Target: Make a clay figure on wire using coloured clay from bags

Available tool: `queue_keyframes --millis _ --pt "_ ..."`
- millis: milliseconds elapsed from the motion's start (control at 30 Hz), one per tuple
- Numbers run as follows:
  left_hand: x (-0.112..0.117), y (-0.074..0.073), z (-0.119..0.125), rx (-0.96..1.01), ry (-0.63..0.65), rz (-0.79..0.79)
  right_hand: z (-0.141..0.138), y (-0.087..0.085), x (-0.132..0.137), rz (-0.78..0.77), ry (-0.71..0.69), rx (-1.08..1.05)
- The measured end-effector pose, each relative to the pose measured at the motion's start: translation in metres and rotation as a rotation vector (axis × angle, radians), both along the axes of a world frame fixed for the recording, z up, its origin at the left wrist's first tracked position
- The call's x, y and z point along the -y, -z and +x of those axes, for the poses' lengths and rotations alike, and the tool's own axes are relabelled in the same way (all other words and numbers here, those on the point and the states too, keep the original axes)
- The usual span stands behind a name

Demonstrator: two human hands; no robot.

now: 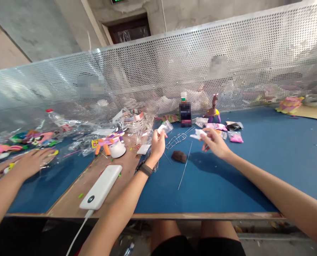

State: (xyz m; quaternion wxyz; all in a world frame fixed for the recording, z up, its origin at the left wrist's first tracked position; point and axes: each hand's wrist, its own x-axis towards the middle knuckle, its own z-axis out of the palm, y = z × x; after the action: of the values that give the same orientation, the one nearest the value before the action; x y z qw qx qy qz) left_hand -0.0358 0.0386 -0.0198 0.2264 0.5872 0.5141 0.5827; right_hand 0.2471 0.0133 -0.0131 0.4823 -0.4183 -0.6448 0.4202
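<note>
My left hand (pixel 157 141) is raised above the blue table (pixel 267 167), its fingers pinched on a small white lump of clay (pixel 162 128) in a clear wrapper. My right hand (pixel 214 142) is closed on another white piece of clay (pixel 198 134). Between and below the hands lie a brown clay lump (pixel 179 156), a straight thin wire (pixel 185 166) and a wire frame (pixel 177 139). A dark band sits on my left wrist.
A white power bank (pixel 101 187) with a cable lies on a brown board (pixel 94 181). Another person's hand (pixel 27 163) rests at far left among clear bags and coloured clay figures. A dark bottle (pixel 185 112), a purple figure (pixel 213 111), clay packets (pixel 235 137) and a perforated metal screen (pixel 227 64) stand behind.
</note>
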Motion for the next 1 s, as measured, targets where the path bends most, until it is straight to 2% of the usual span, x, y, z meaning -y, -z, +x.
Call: queue_keyframes --millis 133,267,467,633,733,833,900,1000 --pt "0.0 0.007 0.013 0.073 0.079 -0.004 -0.019 0.007 0.021 0.225 -0.107 0.281" --pt "0.004 0.01 0.026 0.126 0.141 -0.047 -0.023 0.011 0.022 0.421 -0.066 0.474" --pt "0.007 0.018 0.041 0.231 0.263 -0.178 -0.027 0.008 0.026 0.543 -0.094 0.565" --pt "0.015 0.019 0.049 0.204 0.311 -0.162 -0.032 0.005 0.04 0.542 -0.323 0.751" --pt "0.019 0.017 0.052 0.169 0.322 -0.124 -0.033 0.005 0.043 0.523 -0.362 0.821" --pt "0.023 0.015 0.053 0.149 0.336 -0.096 -0.034 0.007 0.042 0.517 -0.378 0.799" --pt "0.025 0.013 0.052 0.137 0.343 -0.083 -0.033 0.006 0.038 0.5 -0.357 0.698" --pt "0.029 0.008 0.05 0.079 0.282 -0.023 -0.027 0.001 0.031 0.48 -0.194 0.496"
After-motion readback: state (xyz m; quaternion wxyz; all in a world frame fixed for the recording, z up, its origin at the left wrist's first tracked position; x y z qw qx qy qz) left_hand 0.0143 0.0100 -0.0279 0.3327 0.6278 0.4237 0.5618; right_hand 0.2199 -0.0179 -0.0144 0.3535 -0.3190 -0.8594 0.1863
